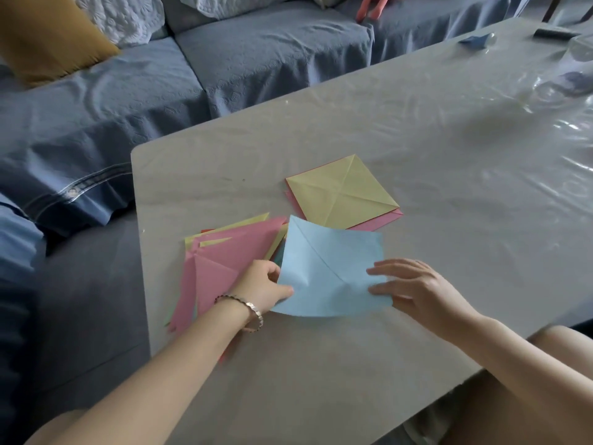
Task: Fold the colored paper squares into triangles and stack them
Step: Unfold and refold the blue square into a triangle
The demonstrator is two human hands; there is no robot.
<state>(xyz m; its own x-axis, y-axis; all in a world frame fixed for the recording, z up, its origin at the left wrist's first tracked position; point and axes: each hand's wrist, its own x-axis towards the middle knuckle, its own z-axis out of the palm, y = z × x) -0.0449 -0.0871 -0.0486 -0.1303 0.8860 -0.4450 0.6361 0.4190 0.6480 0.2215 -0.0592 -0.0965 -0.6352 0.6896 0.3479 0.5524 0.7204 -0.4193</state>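
Note:
A light blue paper square (330, 268) with a diagonal crease lies slightly lifted on the grey table (321, 364). My left hand (263, 284) pinches its left edge between thumb and fingers. My right hand (407, 284) holds its right edge, fingers on top. To the left lies a spread stack of folded triangles (231, 255), mostly pink with yellow ones showing. Behind the blue sheet sits a pile of flat squares, a creased yellow square (341, 191) on top of pink ones (382, 220).
A blue-covered sofa (224, 69) runs along the table's far and left sides, with a mustard cushion (48, 33). Small dark and blue items (478, 40) and clear plastic (574, 59) lie at the table's far right. My knee (564, 348) is at the right edge.

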